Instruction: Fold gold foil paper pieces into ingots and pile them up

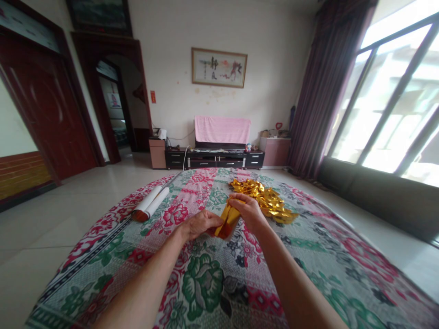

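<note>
Between my two hands is a piece of folded gold foil paper [227, 220], held above the patterned cloth. My left hand [202, 224] pinches its lower left edge between thumb and fingers. At its upper right edge, my right hand [248, 211] grips the same piece with the fingers curled over the top. Just beyond my right hand lies a loose pile of shiny gold foil pieces [264, 198], many of them folded and pointed. To the left, rolls of white-backed sheet [151, 203] rest on the cloth, with an orange-gold inner side showing at the near end.
A round table under a floral cloth [202, 283] fills the foreground. Past it stands a low black cabinet [216, 160] with a pink cloth [222, 129] draped over something on top. A purple curtain [317, 91] and windows are on the right, a red door [44, 100] on the left.
</note>
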### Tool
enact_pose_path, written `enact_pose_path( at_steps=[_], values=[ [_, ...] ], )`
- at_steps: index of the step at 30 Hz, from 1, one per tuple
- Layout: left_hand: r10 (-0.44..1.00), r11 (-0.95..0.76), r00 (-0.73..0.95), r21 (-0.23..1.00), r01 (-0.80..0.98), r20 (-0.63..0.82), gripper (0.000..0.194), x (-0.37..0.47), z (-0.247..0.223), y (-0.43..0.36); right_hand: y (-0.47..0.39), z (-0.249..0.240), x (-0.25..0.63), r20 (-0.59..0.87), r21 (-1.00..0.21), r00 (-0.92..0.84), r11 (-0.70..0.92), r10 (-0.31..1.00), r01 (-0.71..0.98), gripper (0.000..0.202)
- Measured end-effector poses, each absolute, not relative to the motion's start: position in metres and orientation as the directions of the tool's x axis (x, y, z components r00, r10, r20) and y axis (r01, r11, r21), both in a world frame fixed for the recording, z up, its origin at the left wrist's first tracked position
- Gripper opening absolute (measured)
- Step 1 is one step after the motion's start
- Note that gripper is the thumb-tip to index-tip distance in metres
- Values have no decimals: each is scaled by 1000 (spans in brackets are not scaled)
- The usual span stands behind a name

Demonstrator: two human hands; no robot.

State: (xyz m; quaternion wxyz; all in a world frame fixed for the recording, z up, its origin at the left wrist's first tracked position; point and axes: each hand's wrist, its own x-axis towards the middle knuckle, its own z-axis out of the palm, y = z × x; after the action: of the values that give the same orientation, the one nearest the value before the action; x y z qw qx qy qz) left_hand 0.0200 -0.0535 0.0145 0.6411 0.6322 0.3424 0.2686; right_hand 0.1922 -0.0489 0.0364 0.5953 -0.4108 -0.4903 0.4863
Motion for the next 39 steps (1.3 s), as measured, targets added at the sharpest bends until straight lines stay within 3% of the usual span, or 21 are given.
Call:
enact_pose_path(
  at_steps=[33,39],
  values=[
    [844,-163,535,966,201,31,32,26,7,-48,-43,25,198,181,-973,64,189,981,-133,40],
    [872,-236,480,943,233,100,62,30,3,-45,-40,10,199,162,-977,82,172,983,-125,32]
  ],
)
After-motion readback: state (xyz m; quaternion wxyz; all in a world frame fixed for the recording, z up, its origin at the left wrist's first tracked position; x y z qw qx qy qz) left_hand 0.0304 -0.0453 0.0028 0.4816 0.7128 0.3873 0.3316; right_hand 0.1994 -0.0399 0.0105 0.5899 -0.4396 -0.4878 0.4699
